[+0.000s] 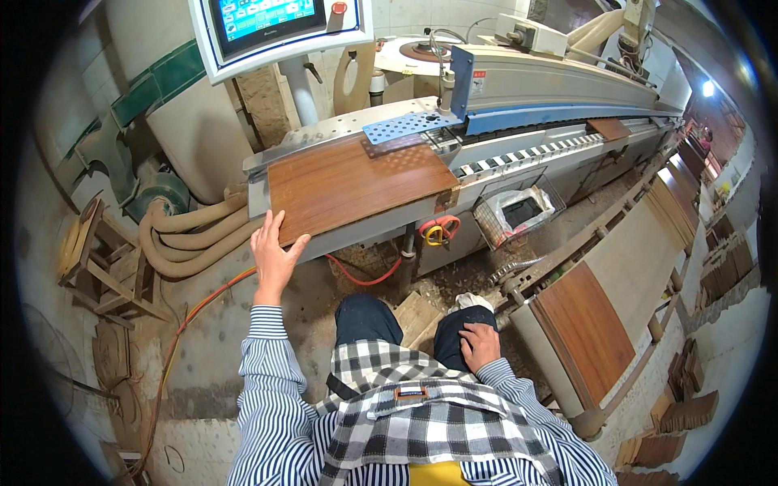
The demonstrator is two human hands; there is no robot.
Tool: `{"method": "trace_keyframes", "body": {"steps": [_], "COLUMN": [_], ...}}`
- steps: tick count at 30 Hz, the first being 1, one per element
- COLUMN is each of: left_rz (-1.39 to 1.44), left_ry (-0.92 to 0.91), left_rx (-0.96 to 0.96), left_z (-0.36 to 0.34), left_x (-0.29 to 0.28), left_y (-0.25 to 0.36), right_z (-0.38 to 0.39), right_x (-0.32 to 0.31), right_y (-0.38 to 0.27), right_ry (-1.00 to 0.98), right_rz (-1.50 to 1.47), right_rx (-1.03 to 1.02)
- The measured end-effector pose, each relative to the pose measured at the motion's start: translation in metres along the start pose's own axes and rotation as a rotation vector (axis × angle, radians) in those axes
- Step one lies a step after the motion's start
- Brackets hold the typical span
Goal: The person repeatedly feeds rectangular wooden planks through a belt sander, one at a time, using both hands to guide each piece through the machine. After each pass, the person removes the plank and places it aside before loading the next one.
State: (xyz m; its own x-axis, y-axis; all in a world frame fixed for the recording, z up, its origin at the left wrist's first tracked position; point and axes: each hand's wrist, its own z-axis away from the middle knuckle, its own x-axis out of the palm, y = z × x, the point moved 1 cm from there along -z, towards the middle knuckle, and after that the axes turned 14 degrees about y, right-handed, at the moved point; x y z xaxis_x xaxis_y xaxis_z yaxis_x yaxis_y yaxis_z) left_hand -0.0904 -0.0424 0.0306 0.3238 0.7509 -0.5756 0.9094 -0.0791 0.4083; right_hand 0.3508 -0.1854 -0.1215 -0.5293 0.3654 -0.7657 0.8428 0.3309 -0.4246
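Note:
A brown wood-grain board [356, 186] lies flat on the infeed table of a long edge-banding machine [559, 81]. My left hand [274, 253] is at the board's near left corner, fingers apart, with the thumb and fingertips against its edge. It does not grip the board. My right hand [480, 345] rests on my right knee [454, 332], fingers loosely laid over the dark trousers and holding nothing. Over the board's far right part reaches a blue perforated plate [409, 126]. A second, smaller brown panel [609, 129] sits farther along the machine's track.
A control panel with a lit screen [267, 20] stands at the back left. To the right, a conveyor belt [636, 235] carries a brown board [583, 332]. A lined wire basket [519, 212] hangs on the machine. Thick hoses [190, 239] and a wooden stool [113, 259] are at left.

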Motion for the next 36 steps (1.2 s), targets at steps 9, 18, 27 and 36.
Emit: {"method": "trace_keyframes", "body": {"steps": [9,18,27,36], "left_rz": [0.320,0.139,0.143,0.078], "left_ry": [-0.051,-0.009,-0.026,-0.042], "left_rx": [-0.113,-0.019,0.084,0.345], "left_z": [0.003,-0.001,-0.008,0.000], "left_x": [-0.014,-0.014,0.031,0.074], "left_y": [-0.023,-0.007,0.033,0.065], "right_z": [-0.001,-0.003,-0.003,-0.012], "right_x": [-0.002,-0.003,-0.003,-0.016], "right_y": [-0.001,-0.002,-0.002,0.037], "right_ry": [0.010,0.006,0.014,0.255], "right_rz": [-0.025,-0.016,-0.011,-0.078], "right_rx": [0.014,0.007,0.007,0.105]}}
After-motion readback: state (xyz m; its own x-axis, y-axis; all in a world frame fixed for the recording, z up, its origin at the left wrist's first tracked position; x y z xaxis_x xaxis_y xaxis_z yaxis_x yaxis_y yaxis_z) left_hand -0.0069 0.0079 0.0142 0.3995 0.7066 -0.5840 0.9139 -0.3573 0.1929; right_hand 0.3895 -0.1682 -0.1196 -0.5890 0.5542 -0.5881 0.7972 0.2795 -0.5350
